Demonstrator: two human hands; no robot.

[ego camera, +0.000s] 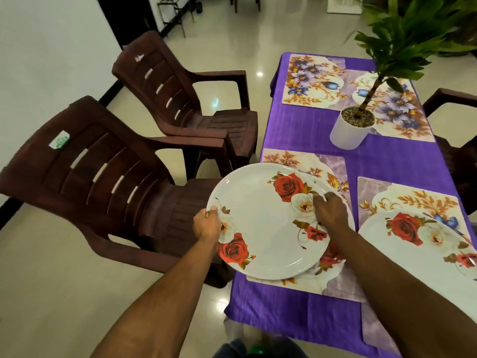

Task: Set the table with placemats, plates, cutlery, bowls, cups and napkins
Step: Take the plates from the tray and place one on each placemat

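White pot holding pebbles, plant

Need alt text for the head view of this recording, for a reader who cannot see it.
Both hands, left hand and right hand, hold a rose-patterned plate over another plate on a floral placemat. A third plate lies to the right on the purple tablecloth.

left hand gripping; right hand pinching

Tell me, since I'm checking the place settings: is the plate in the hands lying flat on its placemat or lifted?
Lifted and tilted: the plate, gripped by left hand and right hand, overhangs the table edge above another plate.
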